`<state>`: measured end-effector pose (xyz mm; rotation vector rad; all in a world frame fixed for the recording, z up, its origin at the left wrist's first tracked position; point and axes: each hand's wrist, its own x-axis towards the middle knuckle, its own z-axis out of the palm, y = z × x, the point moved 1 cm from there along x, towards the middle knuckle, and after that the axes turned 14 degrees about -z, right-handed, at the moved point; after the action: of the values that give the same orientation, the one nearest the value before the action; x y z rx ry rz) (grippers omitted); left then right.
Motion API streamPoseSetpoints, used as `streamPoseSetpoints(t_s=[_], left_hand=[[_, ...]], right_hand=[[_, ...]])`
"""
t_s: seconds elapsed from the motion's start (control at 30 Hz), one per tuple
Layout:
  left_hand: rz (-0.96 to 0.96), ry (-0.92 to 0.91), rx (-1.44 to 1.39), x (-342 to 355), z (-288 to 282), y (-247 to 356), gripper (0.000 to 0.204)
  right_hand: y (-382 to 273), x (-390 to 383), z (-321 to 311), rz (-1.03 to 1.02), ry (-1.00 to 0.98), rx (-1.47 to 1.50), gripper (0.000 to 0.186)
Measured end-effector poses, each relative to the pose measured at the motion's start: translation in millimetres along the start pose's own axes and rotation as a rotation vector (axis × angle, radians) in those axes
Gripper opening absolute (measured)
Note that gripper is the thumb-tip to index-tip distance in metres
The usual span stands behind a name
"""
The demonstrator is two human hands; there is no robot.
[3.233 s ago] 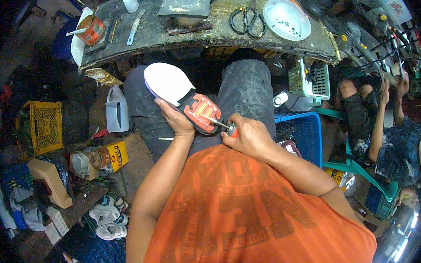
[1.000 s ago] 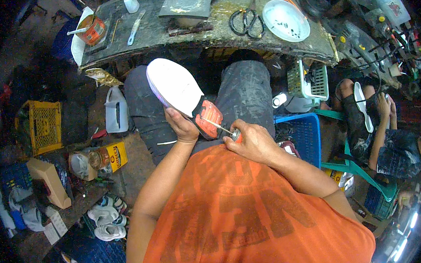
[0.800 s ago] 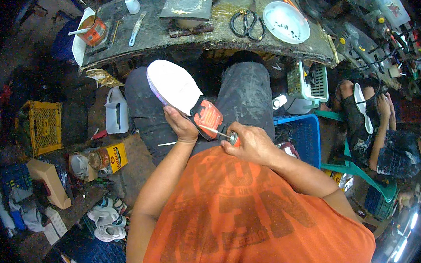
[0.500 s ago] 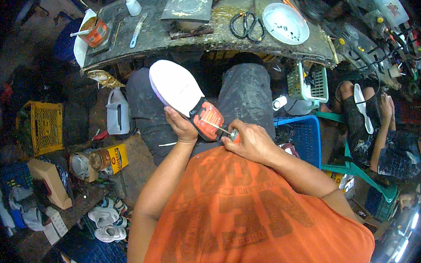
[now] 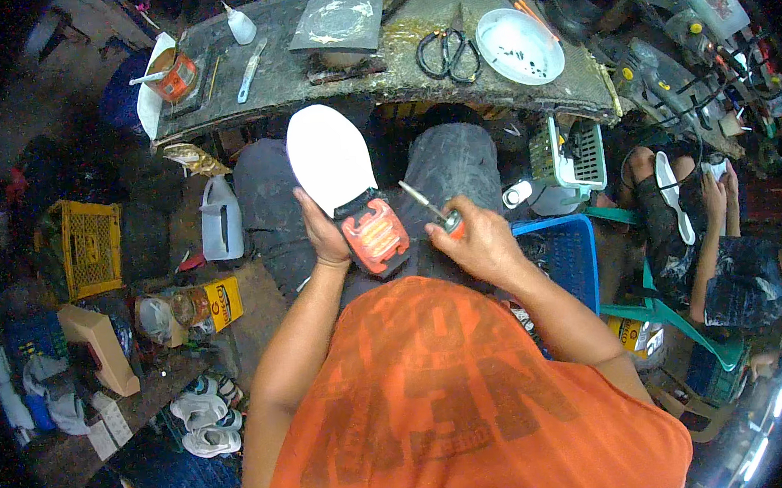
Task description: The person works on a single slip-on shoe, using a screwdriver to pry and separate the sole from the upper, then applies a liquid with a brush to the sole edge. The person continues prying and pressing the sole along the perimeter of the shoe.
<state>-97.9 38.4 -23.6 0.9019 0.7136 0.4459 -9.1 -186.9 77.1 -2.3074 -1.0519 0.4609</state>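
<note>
My left hand (image 5: pixel 323 232) grips a shoe (image 5: pixel 333 162) by its side, with the sole turned up and the toe pointing away from me. Its front part is plain white; the heel is red and black with a raised pattern. To the right of the heel, my right hand (image 5: pixel 479 238) is closed around the rounded red-and-dark handle of a screwdriver-like tool (image 5: pixel 422 200). The tool's thin, pale shaft points up and left, apart from the shoe. The exact form of its tip is too small to tell.
A curved workbench (image 5: pixel 286 108) stands ahead, bearing scissors (image 5: pixel 450 56), a white bowl (image 5: pixel 522 46), a knife (image 5: pixel 252 70), a dark square plate (image 5: pixel 337 26) and a squeeze bottle (image 5: pixel 240 25). A blue crate (image 5: pixel 577 240) is at right. Another person's hand (image 5: pixel 719 187) shows farther right.
My right hand has drawn the tool away from the heel to the right, and its shaft now points more upward. The shoe has turned more upright, exposing the whole red heel.
</note>
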Motion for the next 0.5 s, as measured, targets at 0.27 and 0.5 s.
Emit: streamPoseSetpoints(t_s=[0.27,0.5], left_hand=[[-0.804,-0.552,-0.197,10.2,13.4,-6.4,0.077],[-0.923,-0.390,-0.020,24.4,9.5,-34.5,0.077]], right_hand=[[33.9,-0.1,-26.7,-0.180,-0.080,-0.069,0.035],[35.0,6.4,-10.6,-0.158,-0.195,-0.219,0.039]])
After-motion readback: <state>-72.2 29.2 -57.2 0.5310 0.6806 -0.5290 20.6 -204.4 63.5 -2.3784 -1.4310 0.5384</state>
